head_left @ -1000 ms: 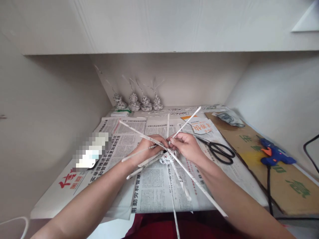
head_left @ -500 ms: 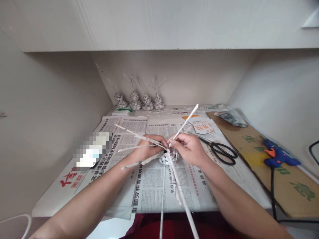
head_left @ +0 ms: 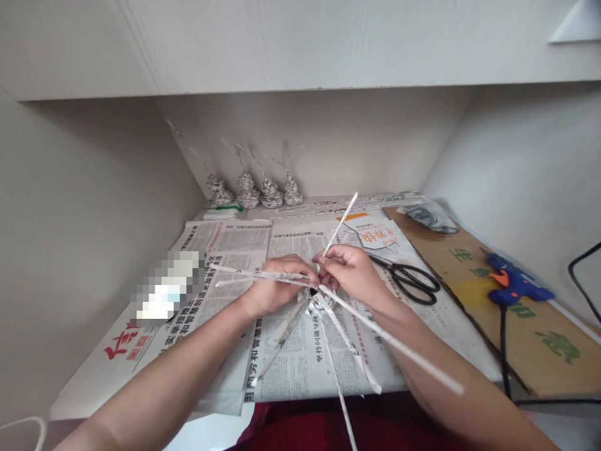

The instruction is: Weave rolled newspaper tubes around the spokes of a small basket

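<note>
Over the newspaper, a small woven piece of rolled newspaper (head_left: 321, 304) sits between my hands, with several rolled paper strips sticking out all round it. My left hand (head_left: 284, 282) is closed at its left side, fingers pinching the base of the strips; a paper strip (head_left: 244, 272) runs out past its back to the left. My right hand (head_left: 350, 268) pinches an upright paper strip (head_left: 340, 230) close to the weave. A longer paper strip (head_left: 399, 343) slants toward me over my right forearm. The fingers hide much of the weave's top.
Several gourd-shaped woven paper pieces (head_left: 272, 193) stand along the back wall. Black-handled scissors (head_left: 413, 282) lie right of my hands. A blue glue gun (head_left: 516, 282) rests on cardboard (head_left: 469, 279). Rolled paper sticks (head_left: 347, 203) lie at the back. A blurred item (head_left: 169, 288) is at left.
The strips have turned round the woven piece: the long one swung right across my forearm, and others fanned out toward me. Both hands stay at the weave; the view shifted slightly.
</note>
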`<action>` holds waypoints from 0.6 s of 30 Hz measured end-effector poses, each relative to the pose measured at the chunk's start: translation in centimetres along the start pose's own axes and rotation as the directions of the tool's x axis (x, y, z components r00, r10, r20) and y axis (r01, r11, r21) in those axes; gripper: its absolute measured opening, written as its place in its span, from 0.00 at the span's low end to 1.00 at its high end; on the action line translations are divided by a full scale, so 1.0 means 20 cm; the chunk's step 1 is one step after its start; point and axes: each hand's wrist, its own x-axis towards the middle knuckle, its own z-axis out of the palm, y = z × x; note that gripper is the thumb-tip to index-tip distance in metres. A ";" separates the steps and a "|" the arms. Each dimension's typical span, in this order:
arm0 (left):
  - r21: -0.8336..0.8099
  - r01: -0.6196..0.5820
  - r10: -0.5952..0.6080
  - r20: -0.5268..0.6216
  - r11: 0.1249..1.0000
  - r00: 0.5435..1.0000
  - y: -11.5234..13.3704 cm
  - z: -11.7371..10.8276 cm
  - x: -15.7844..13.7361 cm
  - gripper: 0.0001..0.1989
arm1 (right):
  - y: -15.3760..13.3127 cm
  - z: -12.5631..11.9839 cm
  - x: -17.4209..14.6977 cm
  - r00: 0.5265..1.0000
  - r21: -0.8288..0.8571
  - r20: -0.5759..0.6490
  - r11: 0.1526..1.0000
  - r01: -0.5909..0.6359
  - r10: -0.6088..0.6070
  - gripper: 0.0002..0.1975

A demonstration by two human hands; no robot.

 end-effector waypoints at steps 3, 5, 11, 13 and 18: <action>0.005 -0.008 0.008 0.015 1.000 1.000 0.00 0.00 0.01 0.06 | -0.01 0.00 -0.01 1.000 -0.001 -0.006 1.000 0.006 -0.006 0.09; -0.008 0.022 -0.022 0.026 1.000 0.999 0.00 0.00 0.01 0.06 | -0.01 0.00 -0.01 1.000 0.001 -0.008 1.000 0.021 -0.021 0.09; -0.123 0.186 -0.187 0.003 0.975 0.982 -0.03 0.03 0.00 0.06 | 0.02 0.00 -0.01 0.993 -0.041 -0.002 0.992 0.121 -0.121 0.11; -0.212 0.216 -0.222 -0.004 0.953 0.975 -0.05 0.04 0.00 0.09 | 0.03 0.00 -0.02 0.984 -0.070 0.013 0.981 0.181 -0.180 0.09; -0.324 0.283 -0.293 0.019 0.903 0.956 -0.10 0.05 -0.01 0.15 | 0.01 0.00 -0.04 0.953 -0.124 0.062 0.945 0.302 -0.296 0.06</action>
